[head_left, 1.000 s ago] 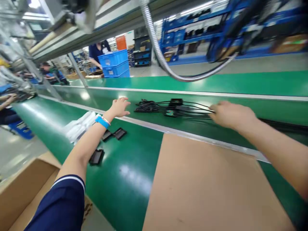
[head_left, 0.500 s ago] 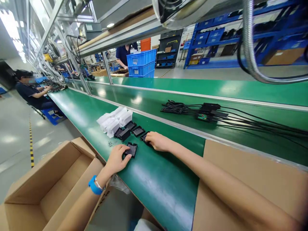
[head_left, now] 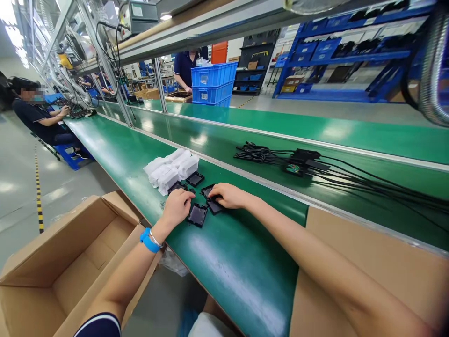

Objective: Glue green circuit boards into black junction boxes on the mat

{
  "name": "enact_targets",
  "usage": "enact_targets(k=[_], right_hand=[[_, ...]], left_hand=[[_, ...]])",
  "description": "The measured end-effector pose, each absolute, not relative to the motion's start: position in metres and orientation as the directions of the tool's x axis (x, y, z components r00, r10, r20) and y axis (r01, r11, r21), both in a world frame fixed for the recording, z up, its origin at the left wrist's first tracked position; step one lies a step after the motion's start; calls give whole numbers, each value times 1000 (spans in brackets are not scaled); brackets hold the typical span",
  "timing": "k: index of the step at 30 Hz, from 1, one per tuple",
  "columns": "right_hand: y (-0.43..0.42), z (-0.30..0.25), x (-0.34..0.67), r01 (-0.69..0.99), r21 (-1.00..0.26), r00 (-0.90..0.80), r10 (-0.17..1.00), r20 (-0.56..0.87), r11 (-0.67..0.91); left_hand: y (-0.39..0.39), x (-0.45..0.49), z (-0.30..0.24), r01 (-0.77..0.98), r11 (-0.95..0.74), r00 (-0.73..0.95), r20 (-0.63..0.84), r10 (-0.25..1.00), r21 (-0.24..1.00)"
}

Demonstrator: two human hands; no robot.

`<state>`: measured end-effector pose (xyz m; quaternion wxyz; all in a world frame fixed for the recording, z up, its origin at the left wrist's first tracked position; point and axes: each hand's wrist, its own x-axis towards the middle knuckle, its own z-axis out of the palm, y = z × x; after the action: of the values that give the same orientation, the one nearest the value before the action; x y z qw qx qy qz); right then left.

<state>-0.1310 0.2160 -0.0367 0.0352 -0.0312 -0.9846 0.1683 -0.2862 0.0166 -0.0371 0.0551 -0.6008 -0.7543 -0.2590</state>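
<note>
Several shallow black casings [head_left: 198, 215] lie loosely grouped on the green counter [head_left: 228, 271], their open sides up. The right hand [head_left: 229, 195] reaches in with bent fingers touching one of them; whether it is gripped cannot be told. The left hand [head_left: 177, 206] is curled with thumb and fingers close together, just beside the nearest casing; what it may hold is hidden. Behind the group sit white wrapped packets [head_left: 171, 171]. Farther off, past a metal rail [head_left: 242, 172], black cables [head_left: 257, 153] stretch toward the right. A flat cardboard sheet [head_left: 351, 262] covers the counter's near right part, and an open cardboard box [head_left: 59, 243] stands at left.
</note>
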Motion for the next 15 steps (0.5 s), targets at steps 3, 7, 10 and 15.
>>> enact_targets(k=[3,7,10,15], right_hand=[[217,-32,-132,43,-304,-996,63,56,952],[222,-28,-156,34,-303,-996,56,66,953],[226,-29,-166,45,-319,-998,59,36,947],[230,-32,-143,94,-341,-995,103,7,935]], left_hand=[[2,-284,-43,950,84,-191,349,917,299],[-10,-280,-42,956,107,-195,317,928,273],[-11,-274,-41,949,148,-228,284,931,278],[-2,-265,-38,927,221,-294,224,929,303]])
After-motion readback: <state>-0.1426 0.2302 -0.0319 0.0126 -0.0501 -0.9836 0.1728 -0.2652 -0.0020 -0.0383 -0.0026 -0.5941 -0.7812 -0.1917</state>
